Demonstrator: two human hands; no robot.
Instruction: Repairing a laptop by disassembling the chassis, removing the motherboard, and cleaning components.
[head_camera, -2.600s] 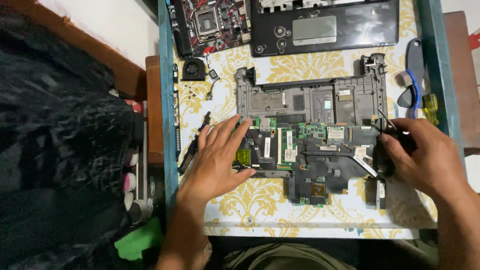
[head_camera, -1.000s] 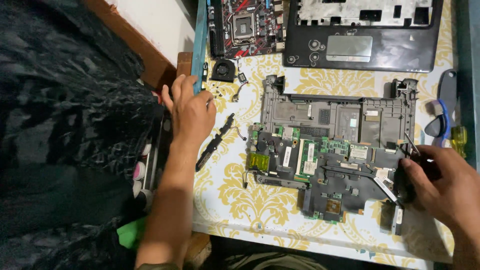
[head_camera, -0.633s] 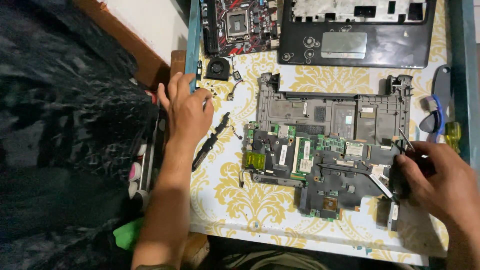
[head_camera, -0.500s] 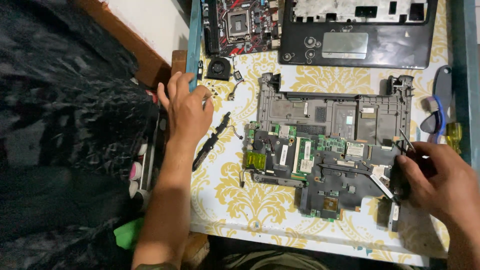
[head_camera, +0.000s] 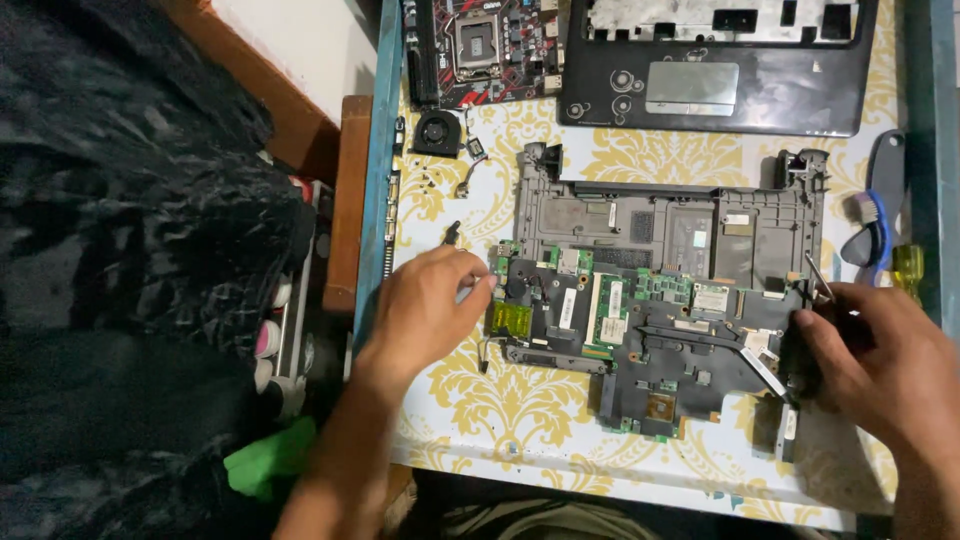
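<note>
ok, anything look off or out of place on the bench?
The laptop motherboard sits skewed, half out of the grey base chassis, overhanging onto the patterned tablecloth. A small fan and loose bits lie scattered beside it.

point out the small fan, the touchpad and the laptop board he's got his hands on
fan (head_camera: 436, 131), head view, on the round hub.
touchpad (head_camera: 692, 88), head view, middle of the grey pad.
laptop board (head_camera: 640, 330), head view, on the dark centre area.
</note>
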